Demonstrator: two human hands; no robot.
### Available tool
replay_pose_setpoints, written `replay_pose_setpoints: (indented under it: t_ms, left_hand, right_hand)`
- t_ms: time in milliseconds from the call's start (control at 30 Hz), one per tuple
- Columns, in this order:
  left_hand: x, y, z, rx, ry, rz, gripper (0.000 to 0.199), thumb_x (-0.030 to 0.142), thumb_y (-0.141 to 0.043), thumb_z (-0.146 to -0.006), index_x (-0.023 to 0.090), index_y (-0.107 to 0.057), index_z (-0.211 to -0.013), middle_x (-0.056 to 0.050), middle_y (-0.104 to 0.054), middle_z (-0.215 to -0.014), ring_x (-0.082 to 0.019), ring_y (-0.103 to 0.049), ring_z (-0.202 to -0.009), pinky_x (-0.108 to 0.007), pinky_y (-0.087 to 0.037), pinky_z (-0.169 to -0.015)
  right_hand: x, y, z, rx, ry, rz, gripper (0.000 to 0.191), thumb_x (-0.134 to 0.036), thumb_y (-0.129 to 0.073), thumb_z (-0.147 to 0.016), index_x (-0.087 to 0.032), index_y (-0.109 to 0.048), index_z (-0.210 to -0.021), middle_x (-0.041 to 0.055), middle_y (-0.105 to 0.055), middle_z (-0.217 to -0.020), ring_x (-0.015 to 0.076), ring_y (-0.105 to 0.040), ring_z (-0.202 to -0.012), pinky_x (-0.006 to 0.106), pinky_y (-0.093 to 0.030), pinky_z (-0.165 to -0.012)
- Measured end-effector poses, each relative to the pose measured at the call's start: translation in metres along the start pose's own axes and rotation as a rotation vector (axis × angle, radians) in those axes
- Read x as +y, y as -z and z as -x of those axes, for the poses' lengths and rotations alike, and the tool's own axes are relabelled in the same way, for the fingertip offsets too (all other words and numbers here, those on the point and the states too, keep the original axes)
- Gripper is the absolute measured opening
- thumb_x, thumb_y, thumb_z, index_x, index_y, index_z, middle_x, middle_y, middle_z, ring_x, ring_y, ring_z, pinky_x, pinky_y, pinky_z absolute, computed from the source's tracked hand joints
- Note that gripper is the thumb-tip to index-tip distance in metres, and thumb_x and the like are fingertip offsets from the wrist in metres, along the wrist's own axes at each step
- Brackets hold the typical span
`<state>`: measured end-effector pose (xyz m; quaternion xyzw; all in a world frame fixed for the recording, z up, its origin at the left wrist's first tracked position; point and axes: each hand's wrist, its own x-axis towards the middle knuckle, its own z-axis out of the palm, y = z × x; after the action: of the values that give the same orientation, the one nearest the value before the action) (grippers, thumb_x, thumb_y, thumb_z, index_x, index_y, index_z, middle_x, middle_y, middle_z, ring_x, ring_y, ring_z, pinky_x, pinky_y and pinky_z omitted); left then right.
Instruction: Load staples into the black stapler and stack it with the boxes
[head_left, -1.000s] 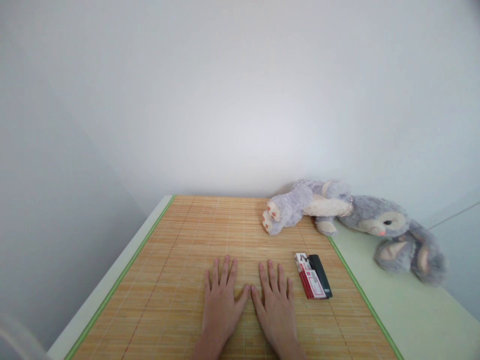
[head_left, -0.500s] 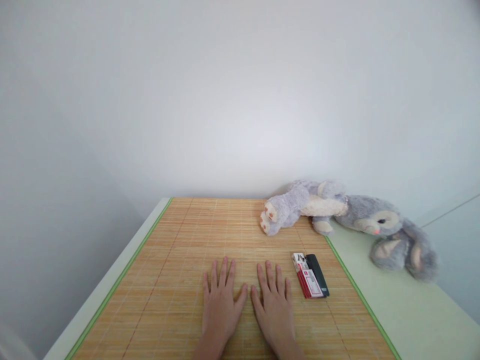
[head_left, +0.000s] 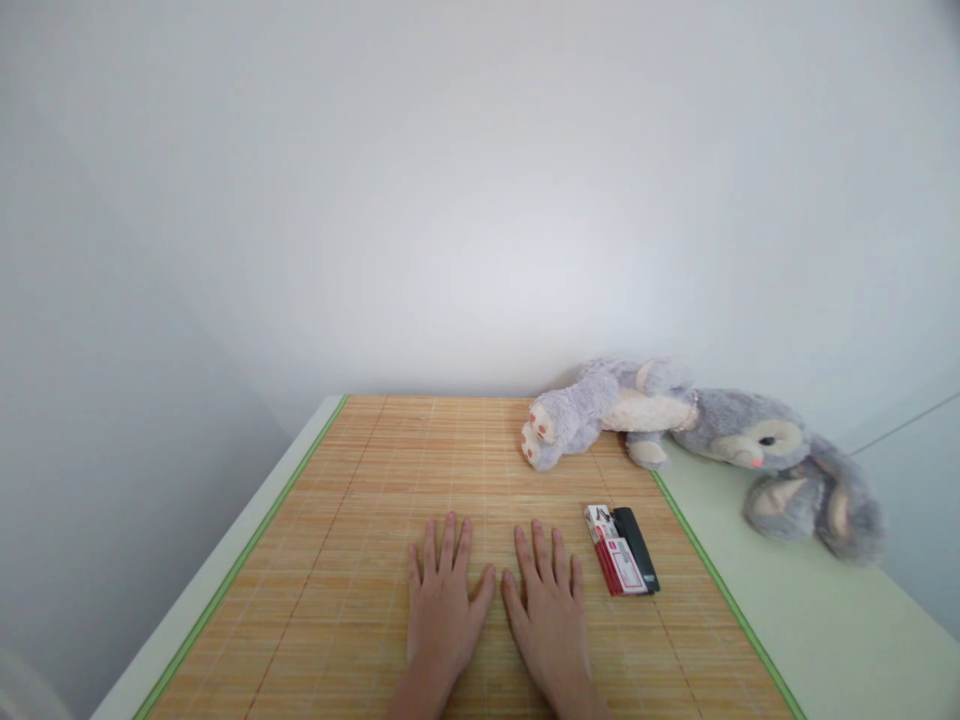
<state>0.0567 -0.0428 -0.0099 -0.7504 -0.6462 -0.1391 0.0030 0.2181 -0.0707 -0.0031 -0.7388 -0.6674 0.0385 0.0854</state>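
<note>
Resting on a slatted mat [head_left: 360, 560], both hands [head_left: 444, 615] [head_left: 550, 620] lie splayed — pale wall [head_left: 480, 200] beyond.

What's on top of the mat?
The left hand, right hand, red-white packaging, black item and part of the plush rabbit. The mat beneath them is hidden.

In soft, slightly hazy light, I see the wall [head_left: 555, 230] glow palest behind the mat [head_left: 360, 510], greying leftward of it.

From my end this looks like a home, with a long-eared grey plush rabbit [head_left: 739, 425] and green-edged tan slatted mat [head_left: 337, 590] on a pale, smooth surface [head_left: 810, 600].
</note>
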Motion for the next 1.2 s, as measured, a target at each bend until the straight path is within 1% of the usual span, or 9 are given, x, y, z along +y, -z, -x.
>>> replay_pose_setpoints:
  t_ms: [233,367,567,800,1067,1200]
  left_hand:
    - [0.0018,0.0005,0.0003,0.003,0.011,0.011,0.069,0.054,-0.044,-0.099,0.032,-0.027,-0.162,-0.001,-0.020,-0.172,-0.036,-0.009,-0.160,-0.064,-0.012,-0.126]
    - [0.0016,0.0007,0.0007,0.011,0.012,0.016,0.069,0.053,-0.045,-0.099,0.031,-0.028,-0.162,-0.002,-0.021,-0.171,-0.036,-0.010,-0.160,-0.064,-0.012,-0.126]
    - [0.0001,0.0012,0.0015,0.021,0.005,0.020,0.069,0.053,-0.043,-0.100,0.032,-0.025,-0.163,-0.001,-0.020,-0.172,-0.035,-0.010,-0.160,-0.064,-0.012,-0.126]
    - [-0.0013,0.0033,0.0025,0.011,-0.019,0.035,0.073,0.063,-0.044,-0.098,0.033,-0.028,-0.162,-0.003,-0.022,-0.171,-0.037,-0.010,-0.159,-0.066,-0.010,-0.126]
    - [-0.0012,0.0045,0.0028,0.001,-0.006,0.054,0.071,0.060,-0.045,-0.098,0.034,-0.028,-0.162,-0.002,-0.023,-0.171,-0.038,-0.011,-0.159,-0.066,-0.010,-0.126]
    - [0.0000,0.0059,0.0021,-0.006,0.006,0.055,0.070,0.059,-0.045,-0.098,0.035,-0.029,-0.161,-0.001,-0.023,-0.171,-0.037,-0.011,-0.159,-0.065,-0.010,-0.126]
  right_hand:
    - [-0.0007,-0.0003,0.0010,0.008,-0.003,0.000,0.064,-0.054,-0.031,-0.104,-0.033,-0.020,-0.164,0.0009,-0.011,-0.173,0.0329,-0.005,-0.160,0.062,-0.009,-0.125]
    - [-0.0004,-0.0011,0.0011,0.012,0.002,0.005,0.065,-0.054,-0.031,-0.104,-0.033,-0.018,-0.164,-0.0004,-0.011,-0.173,0.0331,-0.005,-0.160,0.062,-0.009,-0.125]
    - [-0.0009,-0.0007,0.0002,0.002,-0.003,0.012,0.065,-0.055,-0.030,-0.104,-0.033,-0.019,-0.164,0.0004,-0.011,-0.173,0.0331,-0.005,-0.160,0.063,-0.010,-0.125]
    - [-0.0037,0.0018,0.0008,0.003,0.001,0.023,0.065,-0.054,-0.031,-0.104,-0.033,-0.019,-0.164,0.0005,-0.010,-0.173,0.0325,-0.005,-0.160,0.061,-0.010,-0.126]
    - [-0.0027,0.0018,0.0006,-0.022,-0.006,0.014,0.065,-0.056,-0.030,-0.104,-0.033,-0.018,-0.164,0.0004,-0.009,-0.173,0.0324,-0.005,-0.160,0.062,-0.009,-0.126]
    - [-0.0040,0.0019,0.0009,-0.010,-0.008,0.022,0.065,-0.055,-0.031,-0.104,-0.033,-0.018,-0.164,0.0006,-0.010,-0.173,0.0327,-0.005,-0.160,0.063,-0.009,-0.125]
